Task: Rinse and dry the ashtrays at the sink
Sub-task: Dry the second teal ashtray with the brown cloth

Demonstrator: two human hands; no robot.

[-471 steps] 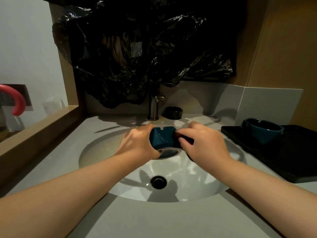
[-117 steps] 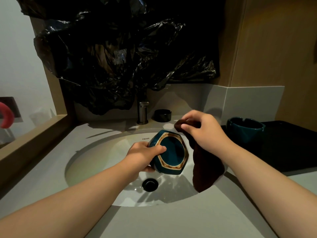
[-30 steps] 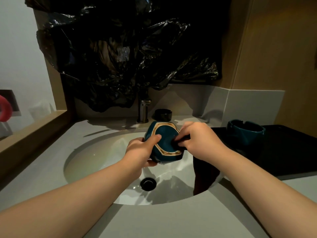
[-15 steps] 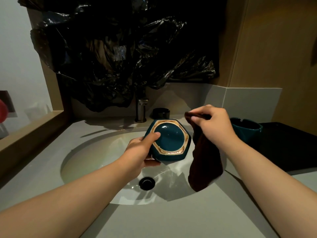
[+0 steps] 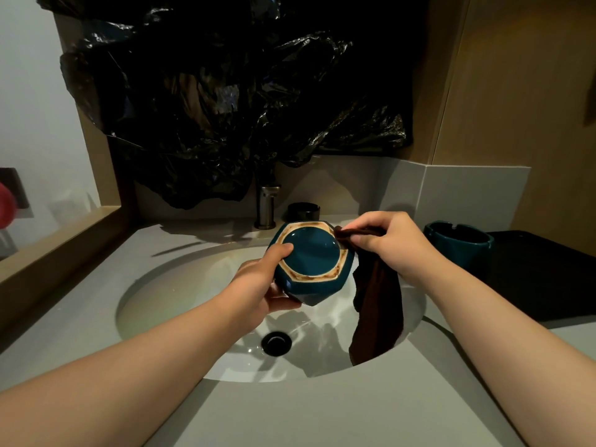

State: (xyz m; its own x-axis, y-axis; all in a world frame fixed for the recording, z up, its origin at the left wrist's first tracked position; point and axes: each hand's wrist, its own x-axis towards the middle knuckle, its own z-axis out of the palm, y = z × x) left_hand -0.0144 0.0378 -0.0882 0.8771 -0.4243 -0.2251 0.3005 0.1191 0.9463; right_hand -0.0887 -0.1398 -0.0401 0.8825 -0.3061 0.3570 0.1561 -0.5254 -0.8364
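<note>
Over the white sink [image 5: 180, 295], a person is holding one teal hexagonal ashtray [image 5: 311, 261] upside down, its tan-ringed base facing up. The left hand [image 5: 263, 282] is gripping it from the left side and beneath, thumb lying across the base. The right hand [image 5: 392, 241] is pinching one dark brown cloth [image 5: 375, 312] just beside the ashtray's right edge; the cloth is hanging down into the basin, its top corner touching the ashtray's rim.

Three ashtrays are showing in all. A second teal ashtray [image 5: 458, 246] is sitting upright at the left end of a black tray [image 5: 545, 279] along the right edge of the grey desk [image 5: 322, 414]. One small black ashtray [image 5: 303, 211] is standing at the back edge of the desk, just right of the single metal tap [image 5: 267, 206].

One dark drain [image 5: 276, 342] is lying open in the basin's floor below the hands. Crumpled black plastic sheeting [image 5: 225, 101] is covering the wall above the tap.
</note>
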